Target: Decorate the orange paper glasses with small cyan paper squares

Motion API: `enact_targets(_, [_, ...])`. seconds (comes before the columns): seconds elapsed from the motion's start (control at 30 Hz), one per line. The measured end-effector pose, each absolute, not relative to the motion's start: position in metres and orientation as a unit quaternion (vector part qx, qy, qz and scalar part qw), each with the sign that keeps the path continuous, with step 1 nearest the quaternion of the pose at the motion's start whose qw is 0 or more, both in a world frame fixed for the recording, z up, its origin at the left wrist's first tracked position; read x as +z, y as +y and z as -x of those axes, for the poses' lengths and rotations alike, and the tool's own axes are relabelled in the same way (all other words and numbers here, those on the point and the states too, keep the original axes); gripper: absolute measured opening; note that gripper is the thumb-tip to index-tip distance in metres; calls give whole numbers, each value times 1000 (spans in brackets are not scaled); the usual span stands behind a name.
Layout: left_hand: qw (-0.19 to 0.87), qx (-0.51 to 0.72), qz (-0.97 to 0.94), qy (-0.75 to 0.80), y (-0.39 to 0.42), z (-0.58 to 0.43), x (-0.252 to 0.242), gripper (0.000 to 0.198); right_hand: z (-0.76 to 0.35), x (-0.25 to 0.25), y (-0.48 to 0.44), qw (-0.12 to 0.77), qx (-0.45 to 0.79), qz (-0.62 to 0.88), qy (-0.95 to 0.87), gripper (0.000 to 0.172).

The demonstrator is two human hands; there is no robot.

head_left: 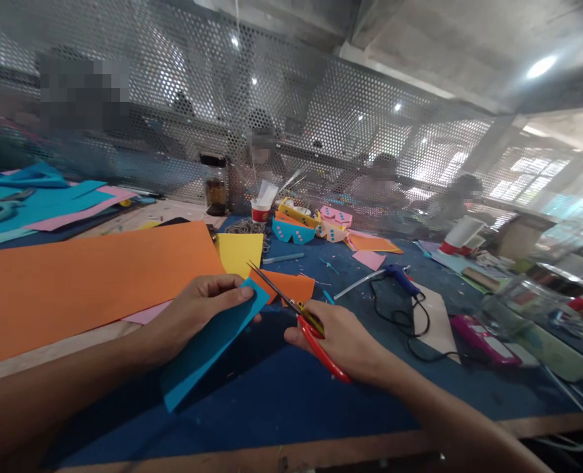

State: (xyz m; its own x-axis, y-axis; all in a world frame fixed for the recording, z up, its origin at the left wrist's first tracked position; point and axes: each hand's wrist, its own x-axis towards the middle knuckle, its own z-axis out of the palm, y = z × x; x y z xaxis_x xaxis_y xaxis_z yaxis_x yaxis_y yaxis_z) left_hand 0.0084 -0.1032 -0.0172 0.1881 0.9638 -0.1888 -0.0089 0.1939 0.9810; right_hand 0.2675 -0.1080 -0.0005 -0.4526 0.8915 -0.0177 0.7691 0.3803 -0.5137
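Note:
My left hand (207, 309) pinches a strip of blue craft paper (213, 355) near its upper end, with the thumb on top. The strip slants down toward me above the table. My right hand (341, 335) is closed around the red handles of a pair of scissors (316, 341). The blades point up and left, close to the top end of the blue paper; whether they touch it I cannot tell. Orange paper pieces (296, 286) lie just behind the blades. A yellow sheet (241, 253) is beyond my left hand.
A large orange sheet (99, 269) covers the left side. Blue sheets and other scissors (0, 209) lie farther left. A blue glue gun (402, 279) with its black cord is at right. Decorated paper pieces (294, 231), a paper cup (260, 209) and a jar (215, 187) stand before a perforated metal screen (311, 131).

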Motion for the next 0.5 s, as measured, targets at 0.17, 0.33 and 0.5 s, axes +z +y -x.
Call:
enact_targets(0.17, [592, 410, -500, 480, -104, -7, -18, 36, -269, 10, -110, 110, 276, 493, -818, 46])
enact_targets(0.33, [585, 405, -519, 475, -105, -8, -16, 34, -274, 9, -108, 100, 312, 468, -821, 51])
enact_targets(0.5, [595, 416, -511, 461, -105, -10, -14, 33, -274, 9, -108, 94, 320, 460, -823, 53])
